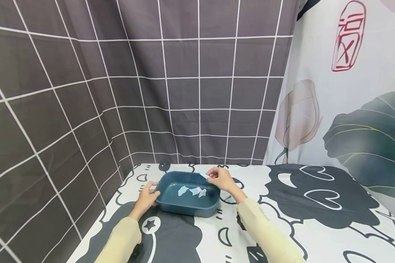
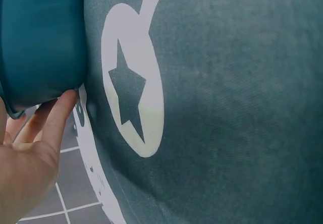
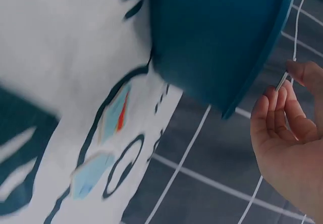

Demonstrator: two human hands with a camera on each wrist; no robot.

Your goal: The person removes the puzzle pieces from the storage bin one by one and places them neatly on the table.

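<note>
A dark teal plastic basin (image 1: 187, 210) stands on the patterned cloth, with several flat light-blue pieces (image 1: 183, 190) of irregular outline on its floor. My left hand (image 1: 146, 201) grips the basin's left end, thumb at the rim; in the left wrist view its fingers (image 2: 59, 118) reach under the wall. Above the far right corner, my right hand (image 1: 222, 179) pinches another light-blue piece (image 1: 204, 176). In the right wrist view that piece (image 3: 281, 81) appears edge-on as a thin sliver between thumb and fingertips. Two similar pieces (image 3: 93, 173) lie on the cloth right of the basin, one with a red patch.
A white cloth (image 1: 247, 233) with black cartoon figures covers the surface. Behind and to the left hangs a dark grey curtain (image 1: 214, 95) with white grid lines. A white curtain (image 1: 303, 109) with flower and leaf prints hangs at the right.
</note>
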